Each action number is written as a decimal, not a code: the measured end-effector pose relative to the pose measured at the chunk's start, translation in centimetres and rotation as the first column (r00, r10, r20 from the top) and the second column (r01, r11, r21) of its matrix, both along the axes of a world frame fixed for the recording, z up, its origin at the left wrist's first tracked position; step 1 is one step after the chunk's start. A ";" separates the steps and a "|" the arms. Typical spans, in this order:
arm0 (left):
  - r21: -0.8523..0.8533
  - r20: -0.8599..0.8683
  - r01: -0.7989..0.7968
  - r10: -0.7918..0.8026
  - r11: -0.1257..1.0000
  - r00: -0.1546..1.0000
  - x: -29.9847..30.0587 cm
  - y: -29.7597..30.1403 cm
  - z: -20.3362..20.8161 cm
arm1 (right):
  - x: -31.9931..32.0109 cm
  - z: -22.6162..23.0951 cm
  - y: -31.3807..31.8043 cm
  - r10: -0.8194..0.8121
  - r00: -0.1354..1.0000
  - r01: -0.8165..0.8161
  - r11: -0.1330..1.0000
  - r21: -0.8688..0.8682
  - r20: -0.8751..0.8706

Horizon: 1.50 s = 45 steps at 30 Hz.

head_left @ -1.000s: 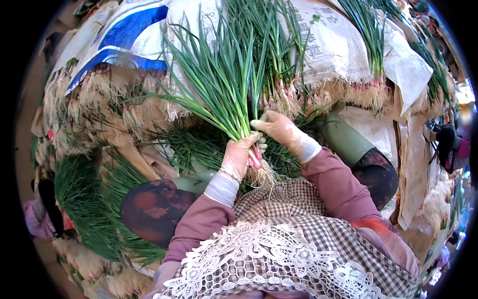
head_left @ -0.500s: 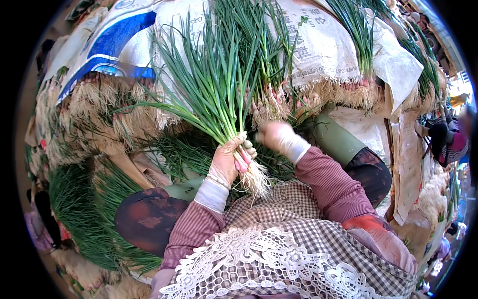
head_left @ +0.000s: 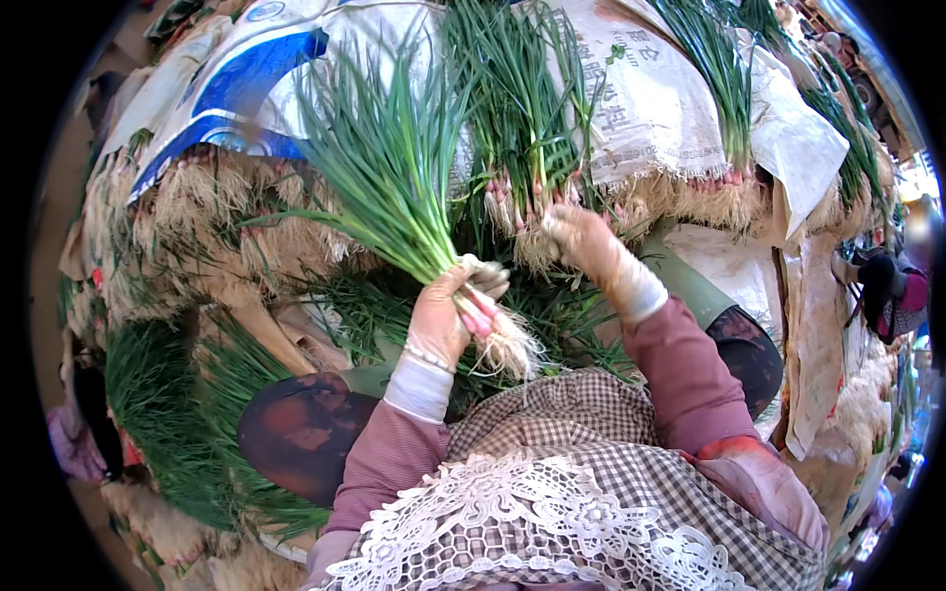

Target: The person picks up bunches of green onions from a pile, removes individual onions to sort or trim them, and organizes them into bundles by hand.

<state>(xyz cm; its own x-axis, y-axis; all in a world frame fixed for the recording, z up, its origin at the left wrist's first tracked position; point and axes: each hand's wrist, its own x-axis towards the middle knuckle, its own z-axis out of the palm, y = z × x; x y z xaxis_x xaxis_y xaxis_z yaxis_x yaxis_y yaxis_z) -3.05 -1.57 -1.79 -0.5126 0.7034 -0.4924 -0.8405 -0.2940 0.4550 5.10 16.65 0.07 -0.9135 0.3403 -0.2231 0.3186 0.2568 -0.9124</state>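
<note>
My left hand, in a pale thin glove, is closed round a bunch of spring onions. Their green leaves fan up and away to the left, while the pinkish bulbs and stringy roots hang out below the fist toward my lap. My right hand, gloved the same way, is at the root ends of a loose heap of spring onions lying ahead of me. Its fingers are curled together; whatever lies between them is too small or hidden to make out.
Ahead, white woven sacks and a blue-and-white sack cover rows of spring onions with roots facing me. Cut green leaves litter the ground between my knees. More spring onions lie at left. Another person is at the far right.
My right hand has moved from beside the held bunch, away and slightly right, to the heap's roots. The left hand keeps the bunch, with its leaves leaning a little further left.
</note>
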 end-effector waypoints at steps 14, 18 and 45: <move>-0.103 -0.037 0.267 -0.272 0.958 0.962 2.6 0.6 -1.8 | -3.2 -6.3 -4.3 -0.532 0.820 0.458 0.389 -0.799 0.211; 0.037 0.066 0.137 -0.139 0.990 0.988 3.0 0.9 -2.0 | -2.7 -6.9 -5.2 -0.286 0.958 0.274 0.918 0.286 0.003; -0.038 -0.211 0.312 -0.312 0.949 0.926 0.0 -0.3 -0.8 | -2.5 -3.6 1.1 -0.180 0.969 0.076 0.866 0.493 0.167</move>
<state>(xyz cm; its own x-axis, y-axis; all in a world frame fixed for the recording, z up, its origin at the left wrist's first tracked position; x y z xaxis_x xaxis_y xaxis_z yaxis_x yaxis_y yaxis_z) -3.06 -1.88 -2.56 -0.3600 0.8431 -0.3996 -0.7738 -0.0305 0.6327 2.56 17.79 -3.55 -0.8074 0.5634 -0.1753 0.5417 0.5900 -0.5988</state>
